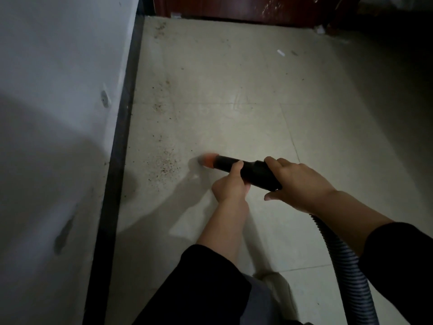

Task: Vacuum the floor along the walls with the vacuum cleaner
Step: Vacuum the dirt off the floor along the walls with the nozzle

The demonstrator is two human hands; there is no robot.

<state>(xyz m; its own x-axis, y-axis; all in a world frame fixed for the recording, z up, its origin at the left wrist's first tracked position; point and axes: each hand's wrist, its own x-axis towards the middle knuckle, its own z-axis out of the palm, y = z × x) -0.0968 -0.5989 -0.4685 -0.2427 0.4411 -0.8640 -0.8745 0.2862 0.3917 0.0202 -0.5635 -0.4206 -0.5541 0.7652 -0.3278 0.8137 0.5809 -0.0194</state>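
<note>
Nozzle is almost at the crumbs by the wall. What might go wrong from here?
1. The nozzle looks blurred at its tip, so it is probably moving fast; it may scatter the crumbs against the baseboard rather than lift them.
2. More grit lies farther along that edge and is easily missed.
3. The hose hangs below the right hand and may snag or drag.

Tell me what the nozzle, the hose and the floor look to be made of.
Nozzle: likely hard plastic, smooth matte black with an orange tip, blurred. Hose: flexible ribbed plastic, grey, by its close ridges and bend. Floor: pale tiles, probably ceramic or stone, given the grout lines and dull sheen.
</note>
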